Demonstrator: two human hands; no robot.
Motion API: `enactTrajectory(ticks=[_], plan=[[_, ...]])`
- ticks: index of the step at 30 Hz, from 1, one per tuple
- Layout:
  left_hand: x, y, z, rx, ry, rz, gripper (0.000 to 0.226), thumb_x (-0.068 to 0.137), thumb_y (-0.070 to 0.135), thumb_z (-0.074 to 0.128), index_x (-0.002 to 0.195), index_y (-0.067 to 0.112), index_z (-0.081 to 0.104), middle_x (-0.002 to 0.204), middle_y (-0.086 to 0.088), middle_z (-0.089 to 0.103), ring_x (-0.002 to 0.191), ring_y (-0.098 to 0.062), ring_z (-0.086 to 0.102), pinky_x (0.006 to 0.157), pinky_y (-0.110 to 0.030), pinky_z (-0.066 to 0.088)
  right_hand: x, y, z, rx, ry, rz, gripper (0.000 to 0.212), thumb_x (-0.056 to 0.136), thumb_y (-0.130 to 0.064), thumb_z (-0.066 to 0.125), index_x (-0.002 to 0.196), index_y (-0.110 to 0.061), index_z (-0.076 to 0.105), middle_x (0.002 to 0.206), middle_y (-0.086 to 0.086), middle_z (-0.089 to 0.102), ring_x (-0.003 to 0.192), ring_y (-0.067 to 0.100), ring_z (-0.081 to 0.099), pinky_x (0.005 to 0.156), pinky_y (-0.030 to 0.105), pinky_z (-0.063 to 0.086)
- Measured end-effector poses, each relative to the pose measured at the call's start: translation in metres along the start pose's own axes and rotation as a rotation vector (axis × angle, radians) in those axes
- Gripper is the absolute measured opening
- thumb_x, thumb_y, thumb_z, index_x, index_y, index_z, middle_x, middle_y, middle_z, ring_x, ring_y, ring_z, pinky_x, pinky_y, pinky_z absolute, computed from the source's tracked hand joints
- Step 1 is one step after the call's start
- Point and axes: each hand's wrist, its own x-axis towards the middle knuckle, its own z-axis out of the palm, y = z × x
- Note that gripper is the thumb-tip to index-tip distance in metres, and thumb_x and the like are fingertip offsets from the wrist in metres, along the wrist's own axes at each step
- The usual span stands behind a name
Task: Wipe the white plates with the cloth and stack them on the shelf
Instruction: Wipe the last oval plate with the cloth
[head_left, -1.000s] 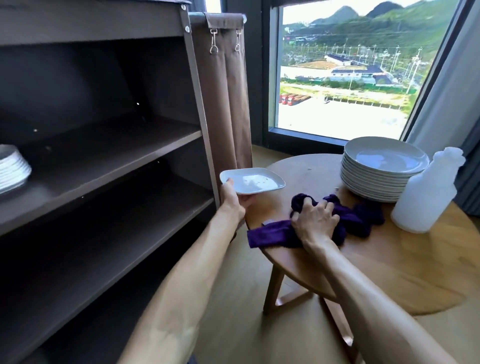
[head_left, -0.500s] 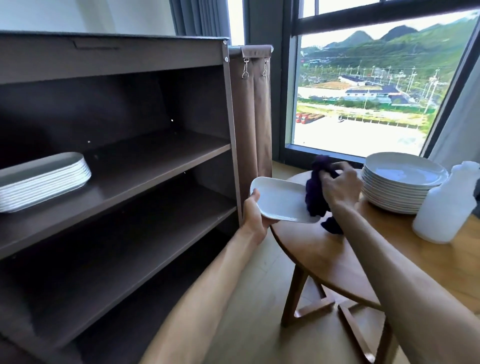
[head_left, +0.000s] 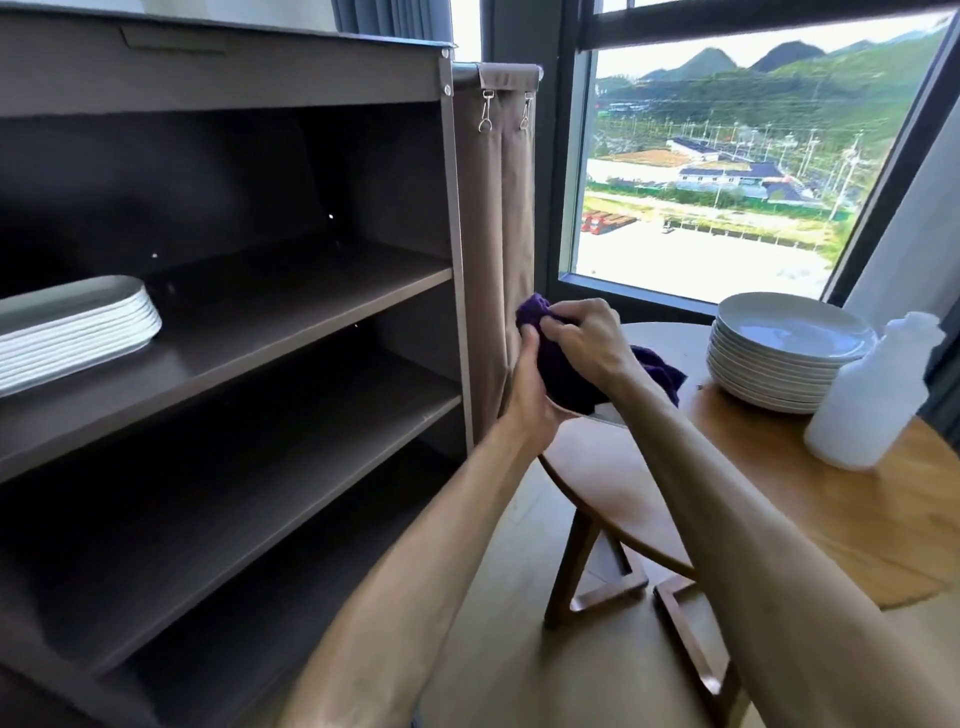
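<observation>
My left hand (head_left: 527, 397) holds a white plate (head_left: 609, 414) above the near edge of the round table; only a thin pale sliver of the plate shows under the cloth. My right hand (head_left: 584, 340) grips the purple cloth (head_left: 569, 382) and presses it down on the plate. A stack of several white oblong plates (head_left: 78, 332) lies on the left of the upper shelf (head_left: 291, 317). On the table's far side stands a stack of several round white plates (head_left: 789, 358).
A white spray bottle (head_left: 878, 395) stands on the wooden table (head_left: 810, 525) beside the round plates. The brown shelf unit has two lower shelves (head_left: 234, 457). Its rolled fabric cover (head_left: 498, 208) hangs at its right side, just behind my hands. A window is beyond.
My right hand lifted the cloth off the table and brought it over the plate. My left hand raised the plate, which is now almost covered. The view tilted upward.
</observation>
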Motion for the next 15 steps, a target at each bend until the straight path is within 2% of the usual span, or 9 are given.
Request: enactTrajectory(ticks=[2, 4, 5, 7, 9, 10, 12, 15], plan=[[0.004, 0.004, -0.002, 0.049, 0.008, 0.041, 0.054, 0.102, 0.058, 0.044, 0.112, 0.011, 0.070, 0.100, -0.011, 0.068, 0.098, -0.021, 0.068, 0.089, -0.038, 0.055, -0.006, 0.001, 0.000, -0.005, -0.090, 0.041, 0.019, 0.094, -0.027, 0.064, 0.088, -0.025, 0.082, 0.078, -0.003, 0.072, 0.077, 0.015, 0.068, 0.069, 0.032, 0.054], [0.009, 0.003, -0.010, 0.083, 0.023, 0.093, 0.064, 0.104, 0.057, 0.040, 0.079, 0.011, 0.076, 0.085, -0.010, 0.065, 0.080, -0.016, 0.071, 0.084, -0.032, 0.056, -0.015, 0.003, 0.005, -0.080, -0.153, 0.031, 0.018, 0.093, -0.024, 0.066, 0.084, -0.023, 0.082, 0.076, -0.005, 0.071, 0.076, 0.014, 0.069, 0.069, 0.027, 0.054], [0.013, 0.001, -0.015, 0.078, 0.033, 0.082, 0.067, 0.105, 0.055, 0.037, 0.074, 0.009, 0.074, 0.081, -0.010, 0.063, 0.076, -0.015, 0.070, 0.083, -0.031, 0.055, -0.019, 0.001, 0.007, -0.113, -0.181, 0.021, 0.018, 0.092, -0.023, 0.067, 0.081, -0.023, 0.081, 0.074, -0.005, 0.071, 0.075, 0.014, 0.069, 0.070, 0.027, 0.056], [0.014, -0.007, -0.028, 0.073, 0.085, 0.006, 0.064, 0.106, 0.055, 0.040, 0.096, 0.000, 0.071, 0.091, -0.016, 0.066, 0.087, -0.023, 0.070, 0.091, -0.037, 0.056, -0.021, 0.001, 0.008, -0.176, -0.242, 0.045, 0.016, 0.092, -0.023, 0.068, 0.082, -0.021, 0.081, 0.077, -0.003, 0.071, 0.077, 0.015, 0.068, 0.073, 0.027, 0.058], [0.013, -0.011, -0.041, 0.002, 0.115, -0.052, 0.065, 0.103, 0.056, 0.045, 0.123, -0.003, 0.064, 0.114, -0.023, 0.066, 0.106, -0.033, 0.068, 0.102, -0.048, 0.054, -0.020, 0.004, 0.008, -0.258, -0.303, 0.101, 0.015, 0.092, -0.024, 0.069, 0.089, -0.016, 0.082, 0.082, 0.001, 0.071, 0.078, 0.017, 0.068, 0.074, 0.026, 0.058], [0.012, -0.012, -0.046, -0.022, 0.130, -0.068, 0.067, 0.101, 0.057, 0.047, 0.129, -0.002, 0.062, 0.123, -0.025, 0.065, 0.113, -0.037, 0.067, 0.105, -0.051, 0.052, -0.021, 0.007, 0.009, -0.304, -0.322, 0.127, 0.016, 0.091, -0.024, 0.070, 0.091, -0.014, 0.081, 0.083, 0.003, 0.071, 0.079, 0.018, 0.068, 0.074, 0.027, 0.058], [0.015, -0.013, -0.047, -0.017, 0.152, -0.108, 0.070, 0.095, 0.060, 0.054, 0.133, 0.002, 0.060, 0.132, -0.025, 0.064, 0.119, -0.041, 0.064, 0.104, -0.054, 0.052, -0.027, 0.016, 0.011, -0.404, -0.318, 0.165, 0.017, 0.090, -0.026, 0.071, 0.092, -0.012, 0.079, 0.085, 0.003, 0.070, 0.078, 0.019, 0.067, 0.077, 0.030, 0.060], [0.018, -0.017, -0.048, 0.012, 0.167, -0.087, 0.065, 0.094, 0.061, 0.056, 0.133, 0.011, 0.061, 0.131, -0.021, 0.066, 0.119, -0.038, 0.064, 0.102, -0.052, 0.054, -0.033, 0.030, 0.010, -0.488, -0.183, 0.227, 0.019, 0.086, -0.031, 0.073, 0.092, -0.013, 0.075, 0.087, 0.004, 0.068, 0.077, 0.018, 0.064, 0.074, 0.033, 0.061]])
